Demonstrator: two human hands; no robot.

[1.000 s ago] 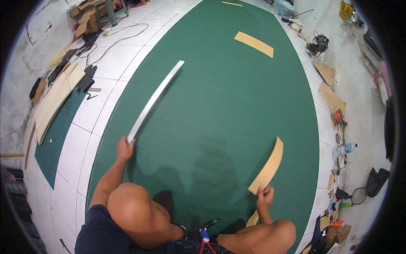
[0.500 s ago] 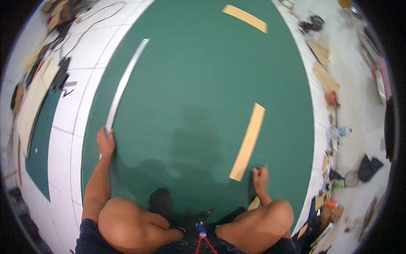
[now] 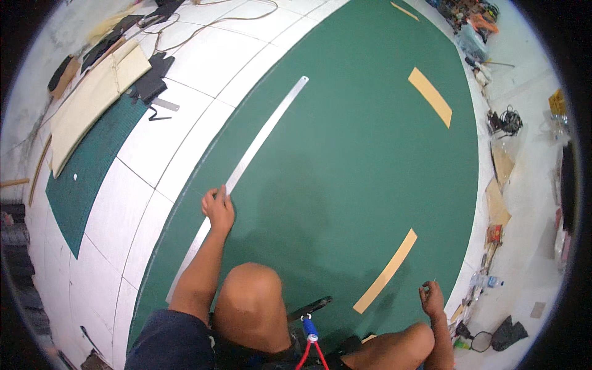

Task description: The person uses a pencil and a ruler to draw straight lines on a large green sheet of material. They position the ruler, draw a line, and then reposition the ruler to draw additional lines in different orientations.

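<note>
A long silver metal ruler [image 3: 267, 131] lies slanting on a large green sheet [image 3: 345, 154]. My left hand [image 3: 219, 209] is on the ruler with its fingers bent over it, and part of the ruler passes under my left forearm. Off to the lower right, my right hand [image 3: 432, 297] hovers beside my knee, its fingers closed in a pinch. A tiny pale tip shows at those fingers, too small to name. Nearest to that hand is a narrow tan strip [image 3: 386, 271] lying on the sheet. Farther off lies another tan strip [image 3: 430, 97].
On the white tiles to the left are a folded cream sheet [image 3: 102, 102], a dark green mat [image 3: 92, 176] and a short metal ruler [image 3: 166, 105]. A cable [image 3: 216, 24] curls at the far left. Along the right edge are a plastic bottle [image 3: 487, 281] and a black bag [image 3: 509, 333].
The view has swung left, so the sheet and strips sit farther right. My left hand stays on the ruler, which now shows on both sides of the hand. My right hand remains pinched.
</note>
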